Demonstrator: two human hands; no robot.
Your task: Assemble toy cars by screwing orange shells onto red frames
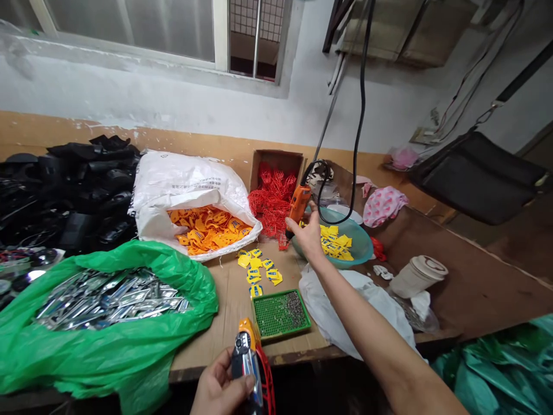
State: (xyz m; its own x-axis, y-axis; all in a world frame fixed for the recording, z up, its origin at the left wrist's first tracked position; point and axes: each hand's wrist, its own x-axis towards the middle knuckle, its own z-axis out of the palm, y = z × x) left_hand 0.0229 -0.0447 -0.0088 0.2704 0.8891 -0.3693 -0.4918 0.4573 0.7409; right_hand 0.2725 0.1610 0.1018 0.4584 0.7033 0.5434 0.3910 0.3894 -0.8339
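My left hand (224,383) is closed on a dark and silver toy part (250,369) with an orange end and red plastic along its right side, at the table's front edge. My right hand (306,230) grips an orange electric screwdriver (299,204), whose tip points down near the red plastic pieces (274,199). Just beyond the toy part lies a green tray (281,314) of small screws. Several yellow pieces (256,263) are spread on the cardboard behind the tray. More yellow pieces fill a teal bowl (363,245) beside my right hand.
A green bag (190,276) of silver parts and a white sack (181,173) of orange pieces stand left. Black parts (73,190) are piled behind. A black cable (363,104) hangs over the bowl. At right are a white plastic bag (358,305) and a lidded cup (417,276).
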